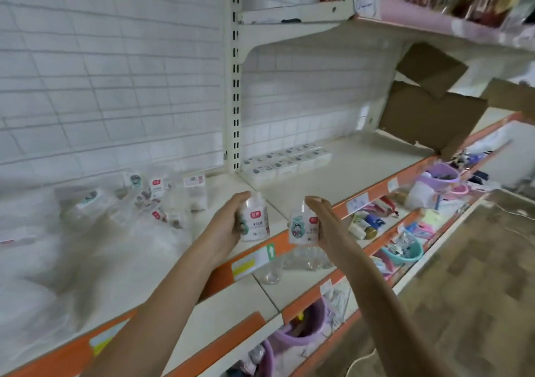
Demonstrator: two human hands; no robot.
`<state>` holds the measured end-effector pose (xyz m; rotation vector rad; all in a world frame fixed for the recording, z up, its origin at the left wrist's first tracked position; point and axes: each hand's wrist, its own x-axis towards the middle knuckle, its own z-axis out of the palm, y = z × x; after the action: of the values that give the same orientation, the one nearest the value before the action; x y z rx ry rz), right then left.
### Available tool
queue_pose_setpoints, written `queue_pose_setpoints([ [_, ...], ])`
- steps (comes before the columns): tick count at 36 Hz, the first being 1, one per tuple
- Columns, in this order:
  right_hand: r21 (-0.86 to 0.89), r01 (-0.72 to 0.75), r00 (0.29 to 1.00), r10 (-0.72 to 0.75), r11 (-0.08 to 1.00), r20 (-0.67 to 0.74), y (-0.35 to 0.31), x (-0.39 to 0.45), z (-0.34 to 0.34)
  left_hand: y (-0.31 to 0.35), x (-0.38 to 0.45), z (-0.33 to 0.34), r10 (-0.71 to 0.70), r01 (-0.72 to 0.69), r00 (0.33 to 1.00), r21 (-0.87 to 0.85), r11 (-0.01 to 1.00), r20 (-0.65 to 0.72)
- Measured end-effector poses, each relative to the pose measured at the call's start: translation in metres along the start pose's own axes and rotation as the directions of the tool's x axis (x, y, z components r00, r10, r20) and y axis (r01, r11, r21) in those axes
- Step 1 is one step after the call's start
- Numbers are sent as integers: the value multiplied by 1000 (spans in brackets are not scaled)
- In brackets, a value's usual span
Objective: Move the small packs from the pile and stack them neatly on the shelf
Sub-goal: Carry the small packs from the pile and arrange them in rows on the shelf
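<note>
A person's left hand [228, 226] grips one small clear pack [256, 220] with a red label, while the right hand [325, 223] grips a second pack [302, 227], both held above the orange-edged front of a cream shelf [347, 168]. Behind the left hand, a loose pile of packs [156, 200] lies on the shelf; to the right of the upright post, stacked packs [286, 161] stand in neat rows against the back wall.

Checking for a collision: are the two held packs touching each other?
Apart. The head view shows shelf between the left pack and the right pack.
</note>
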<state>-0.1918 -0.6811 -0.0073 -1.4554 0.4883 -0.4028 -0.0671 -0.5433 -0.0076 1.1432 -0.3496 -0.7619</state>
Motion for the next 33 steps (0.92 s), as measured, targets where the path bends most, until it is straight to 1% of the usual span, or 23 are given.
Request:
queue_pose_setpoints([
  [3,94,44,998,-39,995,-57,2,-4,-50,-10,11,26,14,-15,999,36,999,33],
  [6,100,82,993,-73,992,-93,4,-1,-102,-23,27,58,22,-26,999,90,996,46],
  [10,58,123,986,-115,991,-121,2,6,-169,-42,52,112,40,-51,997,147,988,73],
  [12,22,139,978,-133,990,-159,-3,9,-198,-51,65,142,49,-58,997,144,988,65],
  [15,-24,186,969,-188,982,-163,-11,14,-241,-62,83,190,50,-56,997,120,991,52],
  [19,-88,190,956,-204,978,-210,-17,24,-292,-81,112,239,48,-62,994,136,989,101],
  [22,-116,196,947,-219,974,-237,-18,33,-314,-90,131,258,29,-48,993,169,984,110],
  [25,-124,185,949,-210,975,-234,-20,47,-337,-98,152,279,28,-49,993,194,980,111],
  [29,-104,193,952,-212,976,-221,-20,73,-361,-104,184,300,14,-27,998,195,980,68],
  [33,-151,218,944,-247,964,-218,-18,108,-381,-110,223,315,11,-18,999,196,980,37],
])
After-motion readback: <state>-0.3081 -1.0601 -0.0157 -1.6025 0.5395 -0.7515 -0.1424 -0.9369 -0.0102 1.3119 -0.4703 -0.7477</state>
